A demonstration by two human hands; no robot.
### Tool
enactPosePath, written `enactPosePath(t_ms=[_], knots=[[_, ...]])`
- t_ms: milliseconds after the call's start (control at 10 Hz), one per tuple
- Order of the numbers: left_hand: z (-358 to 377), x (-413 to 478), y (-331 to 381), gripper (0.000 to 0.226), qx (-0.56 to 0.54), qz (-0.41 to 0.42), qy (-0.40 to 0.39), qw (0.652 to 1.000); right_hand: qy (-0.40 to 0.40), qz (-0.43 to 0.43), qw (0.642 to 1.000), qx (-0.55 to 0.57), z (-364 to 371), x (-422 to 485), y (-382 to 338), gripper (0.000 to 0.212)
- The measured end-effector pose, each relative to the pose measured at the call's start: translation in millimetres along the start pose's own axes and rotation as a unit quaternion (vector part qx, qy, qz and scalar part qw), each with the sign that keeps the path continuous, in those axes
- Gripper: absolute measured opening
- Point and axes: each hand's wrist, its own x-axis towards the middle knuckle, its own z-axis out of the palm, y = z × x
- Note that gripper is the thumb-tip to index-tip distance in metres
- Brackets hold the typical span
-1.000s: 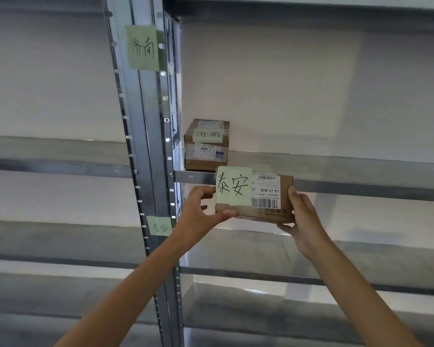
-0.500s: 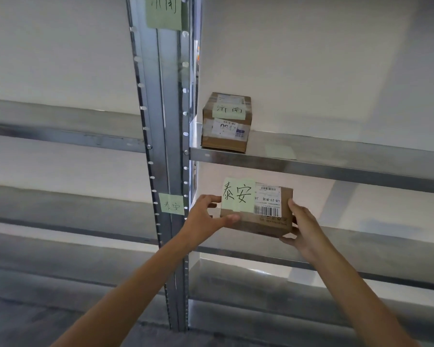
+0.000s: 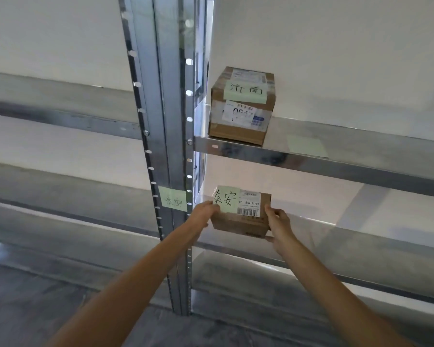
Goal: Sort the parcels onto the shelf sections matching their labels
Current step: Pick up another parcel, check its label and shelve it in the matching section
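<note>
Our left hand point(image 3: 205, 212) and right hand point(image 3: 279, 222) gripped, fingers curled, the 2 ends of a parcel point(image 3: 238, 222) at the lower shelf point(image 3: 361, 246), beside a green label point(image 3: 174, 202).

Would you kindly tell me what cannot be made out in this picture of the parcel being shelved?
Head view:
- Whether the held parcel touches the lower shelf: its underside is hidden by the box and the right hand.
- Fingertips of the left hand: behind the parcel.
- Fine print on its shipping label: too small, blurred.
- Writing on the loose note on the upper shelf: too faint.
</note>
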Motion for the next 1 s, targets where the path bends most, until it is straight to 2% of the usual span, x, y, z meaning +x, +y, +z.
enactPosePath(t_ms=[100, 200, 300, 400, 500, 800, 1000], knots=[[1, 28, -6, 0.008, -0.026, -0.031, 0.024, 0.999, 0.005, 0.01, 0.999, -0.041, 13, 36, 11, 0.028], [5, 48, -14, 0.008, -0.044, -0.064, 0.031, 0.996, 0.0, 0.01, 0.992, -0.123, 24, 66, 23, 0.028], [12, 61, -14, 0.007, -0.056, -0.089, 0.018, 0.994, -0.038, 0.023, 0.978, -0.202, 36, 75, 23, 0.036], [17, 75, -8, 0.018, -0.074, -0.098, 0.018, 0.992, -0.071, 0.044, 0.964, -0.251, 44, 91, 25, 0.042], [17, 95, -9, 0.033, -0.07, -0.092, 0.013, 0.993, -0.082, 0.055, 0.963, -0.252, 52, 107, 29, 0.04], [12, 126, -3, 0.043, -0.072, -0.11, -0.025, 0.991, -0.085, 0.064, 0.969, -0.224, 60, 129, 30, 0.037], [15, 132, -7, 0.053, -0.043, -0.092, -0.025, 0.995, -0.098, 0.061, 0.966, -0.232, 57, 133, 32, 0.045]])
